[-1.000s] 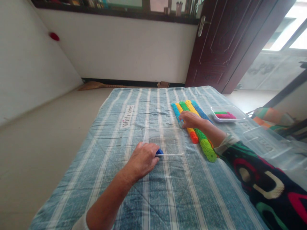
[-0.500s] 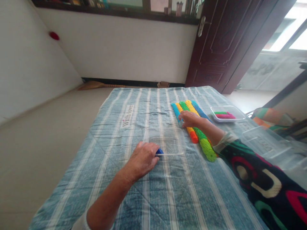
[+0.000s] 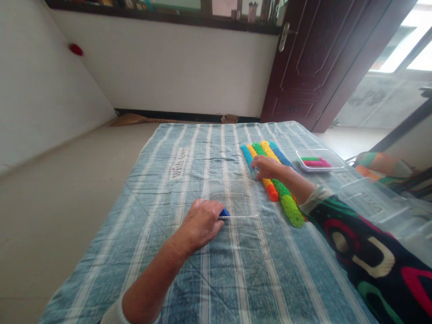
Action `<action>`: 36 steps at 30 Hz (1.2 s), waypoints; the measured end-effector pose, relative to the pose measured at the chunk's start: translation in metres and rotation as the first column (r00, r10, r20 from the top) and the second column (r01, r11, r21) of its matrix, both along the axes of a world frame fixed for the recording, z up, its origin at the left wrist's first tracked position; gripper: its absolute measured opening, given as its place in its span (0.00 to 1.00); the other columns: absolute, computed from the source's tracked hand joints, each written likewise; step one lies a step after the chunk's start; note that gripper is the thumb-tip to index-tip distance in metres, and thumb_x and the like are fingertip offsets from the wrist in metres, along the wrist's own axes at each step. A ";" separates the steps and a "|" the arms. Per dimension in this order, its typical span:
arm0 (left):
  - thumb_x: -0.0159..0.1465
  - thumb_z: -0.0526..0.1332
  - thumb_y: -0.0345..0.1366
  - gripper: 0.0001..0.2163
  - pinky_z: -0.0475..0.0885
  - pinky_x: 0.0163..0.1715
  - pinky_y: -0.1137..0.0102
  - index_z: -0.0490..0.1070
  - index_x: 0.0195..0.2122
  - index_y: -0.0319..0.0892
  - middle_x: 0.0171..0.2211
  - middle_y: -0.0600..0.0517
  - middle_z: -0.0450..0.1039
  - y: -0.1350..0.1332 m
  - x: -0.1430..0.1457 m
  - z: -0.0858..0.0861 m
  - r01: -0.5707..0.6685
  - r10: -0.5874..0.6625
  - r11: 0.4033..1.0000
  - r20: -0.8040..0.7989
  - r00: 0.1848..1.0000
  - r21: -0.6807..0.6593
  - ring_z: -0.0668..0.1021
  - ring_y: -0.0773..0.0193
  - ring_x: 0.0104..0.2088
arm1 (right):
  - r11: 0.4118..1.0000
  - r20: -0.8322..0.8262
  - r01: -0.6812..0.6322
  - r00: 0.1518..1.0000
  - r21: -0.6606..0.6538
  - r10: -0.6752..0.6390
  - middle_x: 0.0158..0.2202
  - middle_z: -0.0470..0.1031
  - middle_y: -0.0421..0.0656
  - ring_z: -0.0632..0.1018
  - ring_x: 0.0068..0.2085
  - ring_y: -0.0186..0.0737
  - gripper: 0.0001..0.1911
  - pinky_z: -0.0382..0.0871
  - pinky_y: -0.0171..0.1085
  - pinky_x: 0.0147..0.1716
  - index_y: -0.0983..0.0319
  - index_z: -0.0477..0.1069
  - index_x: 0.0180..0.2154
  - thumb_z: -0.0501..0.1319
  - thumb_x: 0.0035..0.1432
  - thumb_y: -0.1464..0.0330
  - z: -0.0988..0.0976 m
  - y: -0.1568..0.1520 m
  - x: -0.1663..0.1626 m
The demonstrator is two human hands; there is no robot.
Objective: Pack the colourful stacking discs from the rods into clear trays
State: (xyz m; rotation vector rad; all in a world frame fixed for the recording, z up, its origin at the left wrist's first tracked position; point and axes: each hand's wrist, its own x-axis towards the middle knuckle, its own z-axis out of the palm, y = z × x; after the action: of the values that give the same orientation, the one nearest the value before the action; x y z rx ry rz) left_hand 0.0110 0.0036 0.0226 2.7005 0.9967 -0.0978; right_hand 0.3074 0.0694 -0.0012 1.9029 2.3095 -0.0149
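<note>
Stretched up from the near left to the clear container (image 3: 241, 217) with the left hand (image 3: 202, 222): palm down, wrist almost straight in line with the left forearm (image 3: 153, 274). Bent at the fingers over the near left corner of the container, just beside a dark blue piece (image 3: 225, 213); impossible to tell whether gripping that piece, the rim or neither, with the fingertips hidden. Reached across to the right of the container with the right hand (image 3: 268, 167), right forearm (image 3: 299, 182) slanted leftward out of a patterned sleeve (image 3: 367, 258), knuckles up over a row of coloured rods (image 3: 286, 202). Curled at the fingers by the near end of the light blue rod (image 3: 248, 155), just beside the container's far right corner; again no telling whether pinched or merely touched. Laid side by side to the right of the container: light blue, yellow-orange, green, yellow and darker blue rods, partly covered by the right forearm. Set beyond and farther right of the container: a second clear box (image 3: 313, 170) with green and pink rods (image 3: 317, 164) inside.
</note>
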 end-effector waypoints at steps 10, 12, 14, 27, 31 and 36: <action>0.60 0.58 0.32 0.06 0.64 0.49 0.61 0.70 0.38 0.44 0.40 0.49 0.76 0.000 0.000 -0.001 -0.007 0.007 1.000 0.010 1.000 -0.007 0.75 0.56 0.44 | 0.999 0.005 -0.040 0.999 0.007 0.040 0.45 0.72 0.49 0.73 0.47 0.47 0.15 0.64 0.34 0.36 0.63 0.73 0.41 0.66 0.49 0.71 0.006 -0.003 -0.005; 0.61 0.57 0.32 0.06 0.64 0.49 0.61 0.70 0.39 0.44 0.40 0.49 0.76 0.000 0.001 0.000 -0.001 0.001 1.000 0.000 1.000 -0.006 0.75 0.56 0.44 | 0.999 0.010 -0.048 0.999 0.009 0.048 0.45 0.72 0.49 0.73 0.47 0.47 0.14 0.64 0.34 0.36 0.63 0.73 0.40 0.65 0.49 0.72 0.007 -0.005 -0.007; 0.61 0.57 0.32 0.06 0.64 0.49 0.61 0.70 0.39 0.44 0.40 0.49 0.76 0.000 0.001 0.000 0.002 -0.002 1.000 -0.003 1.000 -0.004 0.75 0.56 0.44 | 0.998 0.016 -0.057 0.998 0.010 0.056 0.45 0.72 0.49 0.73 0.47 0.46 0.12 0.63 0.34 0.35 0.63 0.72 0.40 0.64 0.50 0.73 0.008 -0.006 -0.008; 0.61 0.58 0.32 0.06 0.63 0.48 0.60 0.70 0.40 0.43 0.41 0.48 0.76 -0.001 0.002 0.003 0.007 -0.008 1.000 -0.032 0.999 -0.004 0.75 0.57 0.44 | 0.995 0.102 -0.091 0.990 -0.033 0.094 0.39 0.77 0.47 0.77 0.40 0.44 0.13 0.58 0.34 0.30 0.61 0.71 0.38 0.58 0.51 0.79 0.010 -0.012 -0.015; 0.61 0.57 0.32 0.06 0.64 0.48 0.60 0.70 0.39 0.43 0.41 0.48 0.76 0.000 0.002 0.002 0.010 -0.010 1.000 -0.034 0.999 0.002 0.75 0.57 0.44 | 0.995 0.108 -0.095 0.989 -0.038 0.098 0.39 0.77 0.46 0.77 0.39 0.42 0.14 0.55 0.33 0.28 0.61 0.71 0.38 0.56 0.50 0.80 0.012 -0.013 -0.017; 0.62 0.57 0.32 0.07 0.64 0.49 0.59 0.70 0.40 0.41 0.41 0.47 0.76 -0.001 0.002 0.002 0.018 -0.017 1.000 -0.043 0.999 0.010 0.75 0.55 0.44 | 0.996 0.070 -0.081 0.994 -0.040 0.084 0.39 0.77 0.46 0.76 0.39 0.41 0.14 0.54 0.33 0.27 0.61 0.71 0.37 0.57 0.48 0.81 0.011 -0.013 -0.017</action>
State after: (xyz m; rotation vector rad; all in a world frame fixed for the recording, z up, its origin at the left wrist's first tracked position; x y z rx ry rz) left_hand 0.0131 0.0030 0.0242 2.7273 0.9884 -0.1546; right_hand 0.2903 0.0561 0.0097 1.7597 2.3225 0.0192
